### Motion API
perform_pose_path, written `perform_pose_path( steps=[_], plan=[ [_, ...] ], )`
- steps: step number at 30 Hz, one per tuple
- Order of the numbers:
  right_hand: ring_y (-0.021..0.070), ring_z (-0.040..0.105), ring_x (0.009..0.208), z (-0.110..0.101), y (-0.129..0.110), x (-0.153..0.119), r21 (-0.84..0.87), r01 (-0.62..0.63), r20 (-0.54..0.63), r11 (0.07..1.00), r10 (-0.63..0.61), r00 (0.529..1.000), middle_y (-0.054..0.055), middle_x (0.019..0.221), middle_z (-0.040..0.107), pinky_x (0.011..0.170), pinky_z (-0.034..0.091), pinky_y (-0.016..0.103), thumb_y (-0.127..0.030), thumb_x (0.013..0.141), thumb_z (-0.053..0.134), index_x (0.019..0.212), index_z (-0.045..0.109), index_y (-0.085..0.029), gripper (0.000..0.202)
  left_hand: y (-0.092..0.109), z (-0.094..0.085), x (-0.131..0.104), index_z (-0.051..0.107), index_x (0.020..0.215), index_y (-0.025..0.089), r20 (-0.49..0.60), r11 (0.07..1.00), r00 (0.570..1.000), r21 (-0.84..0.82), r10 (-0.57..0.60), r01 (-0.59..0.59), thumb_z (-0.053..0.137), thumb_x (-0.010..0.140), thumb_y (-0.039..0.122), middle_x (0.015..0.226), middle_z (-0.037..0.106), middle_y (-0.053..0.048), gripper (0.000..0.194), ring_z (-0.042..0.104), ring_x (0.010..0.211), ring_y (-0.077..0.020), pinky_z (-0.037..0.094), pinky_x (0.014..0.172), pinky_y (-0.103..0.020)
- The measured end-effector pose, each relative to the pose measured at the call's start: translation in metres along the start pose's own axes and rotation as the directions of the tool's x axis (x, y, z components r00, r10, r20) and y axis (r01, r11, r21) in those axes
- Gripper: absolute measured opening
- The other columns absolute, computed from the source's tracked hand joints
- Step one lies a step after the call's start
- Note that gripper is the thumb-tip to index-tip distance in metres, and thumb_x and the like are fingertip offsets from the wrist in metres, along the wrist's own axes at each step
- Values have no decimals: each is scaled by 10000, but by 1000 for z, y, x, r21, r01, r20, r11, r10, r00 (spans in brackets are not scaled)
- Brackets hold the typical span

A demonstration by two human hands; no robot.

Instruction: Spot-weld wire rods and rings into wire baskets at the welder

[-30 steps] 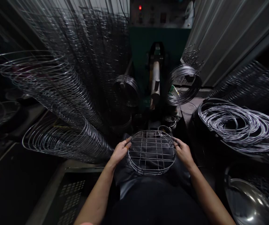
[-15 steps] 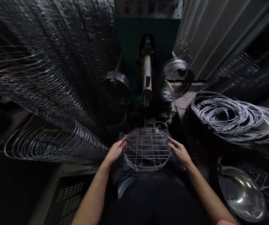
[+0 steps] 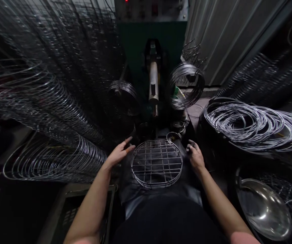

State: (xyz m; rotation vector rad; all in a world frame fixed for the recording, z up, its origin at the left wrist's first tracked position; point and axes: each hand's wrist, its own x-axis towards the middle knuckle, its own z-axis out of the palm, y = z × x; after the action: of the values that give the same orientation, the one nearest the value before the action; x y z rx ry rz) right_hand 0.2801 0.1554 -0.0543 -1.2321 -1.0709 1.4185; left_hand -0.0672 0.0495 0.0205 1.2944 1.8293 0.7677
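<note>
Head view: round wire rack (image 3: 156, 163), lying flat on dark cloth (image 3: 128, 195) apparently draped over the lap, presumably for support and to leave its rim reachable from both sides. Left hand (image 3: 120, 152), just left of the rack and apart from it: thumb and fingers spread, holding nothing. Right hand (image 3: 195, 156), just right of the rack and not touching it: fingers loosely curled, partly open, nothing visible within. Wire loops (image 3: 252, 125), heaped right of the rack, in a dark tub (image 3: 223, 135) probably for containment.
</note>
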Motion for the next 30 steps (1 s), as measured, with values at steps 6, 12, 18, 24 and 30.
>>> perform_pose_path(
  steps=[6,12,18,24,30],
  plan=[
    [180,580,846,3,34,15,-98,64,-27,993,-67,997,25,866,637,794,464,322,-417,697,611,956,592,-204,336,68,12,85,380,1377,151,429,969,903,211,23,-125,659,641,591,1283,557,-126,902,524,1174,-261,377,1010,-342],
    [127,552,562,-16,41,20,406,-148,-146,902,223,964,-24,680,569,439,408,224,-316,612,671,869,603,-214,285,96,78,157,533,1227,171,801,930,577,318,-158,-186,810,437,470,1283,568,-106,890,480,1219,-305,370,1019,-396],
    [117,531,527,-23,33,15,435,-210,-105,876,281,954,-21,625,566,417,380,210,-296,591,678,815,627,-192,252,73,111,168,636,963,184,952,983,252,154,-176,104,807,434,454,900,701,-29,619,654,827,-242,526,733,-364],
    [198,609,795,-14,28,1,-116,94,-150,989,-111,982,51,837,678,685,477,304,-381,684,621,836,664,-187,250,92,84,134,638,941,177,900,988,408,152,-152,34,811,423,384,925,687,-38,585,631,880,-253,513,759,-349],
    [215,625,798,-8,43,-32,-537,234,21,810,-265,964,43,817,700,761,479,348,-232,752,501,781,646,-200,152,89,46,75,537,1156,197,803,968,595,123,33,-220,764,493,475,1213,602,-70,754,527,1146,-295,415,992,-384]
  ],
)
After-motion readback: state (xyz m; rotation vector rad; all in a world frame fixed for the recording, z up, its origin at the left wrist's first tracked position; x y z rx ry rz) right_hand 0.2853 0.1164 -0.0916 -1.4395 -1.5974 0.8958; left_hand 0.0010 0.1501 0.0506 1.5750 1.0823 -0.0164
